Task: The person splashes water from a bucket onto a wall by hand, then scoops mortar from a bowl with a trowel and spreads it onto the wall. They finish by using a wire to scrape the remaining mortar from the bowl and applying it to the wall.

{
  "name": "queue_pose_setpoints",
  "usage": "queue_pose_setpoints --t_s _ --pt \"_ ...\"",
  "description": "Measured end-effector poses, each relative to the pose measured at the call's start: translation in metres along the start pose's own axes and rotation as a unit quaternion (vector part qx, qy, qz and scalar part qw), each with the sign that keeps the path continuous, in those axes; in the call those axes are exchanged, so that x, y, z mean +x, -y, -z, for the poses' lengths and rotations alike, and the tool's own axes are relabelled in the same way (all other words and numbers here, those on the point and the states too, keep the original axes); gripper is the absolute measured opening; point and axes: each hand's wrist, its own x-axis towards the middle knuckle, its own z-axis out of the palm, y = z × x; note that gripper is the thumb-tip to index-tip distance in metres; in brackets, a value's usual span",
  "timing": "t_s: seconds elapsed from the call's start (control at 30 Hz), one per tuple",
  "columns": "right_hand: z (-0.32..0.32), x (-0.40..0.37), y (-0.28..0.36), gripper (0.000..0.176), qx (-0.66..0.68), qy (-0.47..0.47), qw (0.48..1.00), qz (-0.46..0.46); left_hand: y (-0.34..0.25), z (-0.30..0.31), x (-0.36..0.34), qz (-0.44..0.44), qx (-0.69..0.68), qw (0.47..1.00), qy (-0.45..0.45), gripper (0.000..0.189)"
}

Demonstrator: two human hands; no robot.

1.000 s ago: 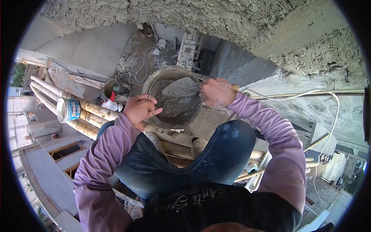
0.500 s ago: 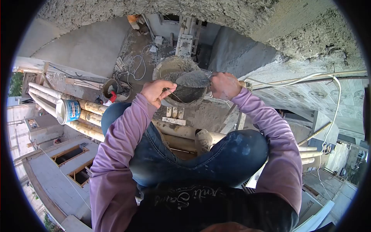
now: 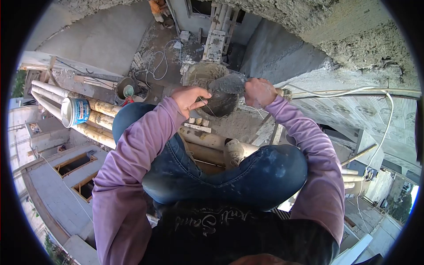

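Note:
My left hand [image 3: 189,100] is closed in a pinch on a thin wire [image 3: 210,107], which runs down over the mortar bucket toward its near rim. In my right hand [image 3: 260,92] is a trowel, its handle hidden by the fingers. The trowel blade [image 3: 227,83] is coated with grey mortar and is held over the bucket. Below both hands stands the round mortar bucket [image 3: 191,73], crusted with cement and holding wet grey mortar [image 3: 221,104].
Under my bent legs run bamboo poles [image 3: 207,139]. A white labelled pail [image 3: 76,112] rests on the poles at left, near another bucket [image 3: 126,89]. Rough plastered wall [image 3: 353,39] rises at right, with a white cable [image 3: 344,91]. A person in orange [image 3: 158,9] is far below.
My left hand has shifted right and slightly up with the wire. The trowel and my right hand are slightly farther right. The head view has tilted a little.

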Motion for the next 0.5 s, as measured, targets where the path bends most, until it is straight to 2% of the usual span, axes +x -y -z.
queue_pose_setpoints --t_s 0.03,0.13,0.17,0.27,0.37,0.4,0.47,0.5 --pt "-0.016 0.008 -0.002 0.031 -0.024 -0.001 0.999 0.03 0.0 -0.001 -0.006 0.003 0.005 1.0 0.009 0.025" --pt "-0.054 0.017 0.019 0.032 -0.033 0.021 0.994 0.099 0.001 -0.004 -0.018 0.0 0.013 0.999 0.03 0.025" --pt "-0.058 0.011 0.021 0.031 -0.02 0.056 0.995 0.083 -0.003 -0.005 -0.019 -0.009 0.014 0.999 0.036 0.025" --pt "-0.052 -0.018 -0.005 0.024 0.06 0.0 0.997 0.037 -0.004 -0.008 -0.023 -0.003 0.026 0.999 0.044 0.024" --pt "-0.018 -0.036 -0.017 0.024 0.016 0.08 0.996 -0.044 0.001 -0.006 -0.022 -0.011 0.047 0.997 0.063 0.018" --pt "-0.034 -0.036 -0.019 0.022 0.014 0.045 0.999 -0.023 0.001 -0.006 -0.021 -0.018 0.059 0.995 0.073 0.016" --pt "-0.077 -0.027 -0.023 0.02 0.004 -0.03 0.999 0.02 0.019 0.007 0.009 -0.072 0.169 0.976 0.114 0.012" --pt "-0.074 -0.021 -0.008 0.025 0.032 0.073 0.996 0.039 0.019 0.005 0.012 -0.071 0.175 0.975 0.116 0.01"
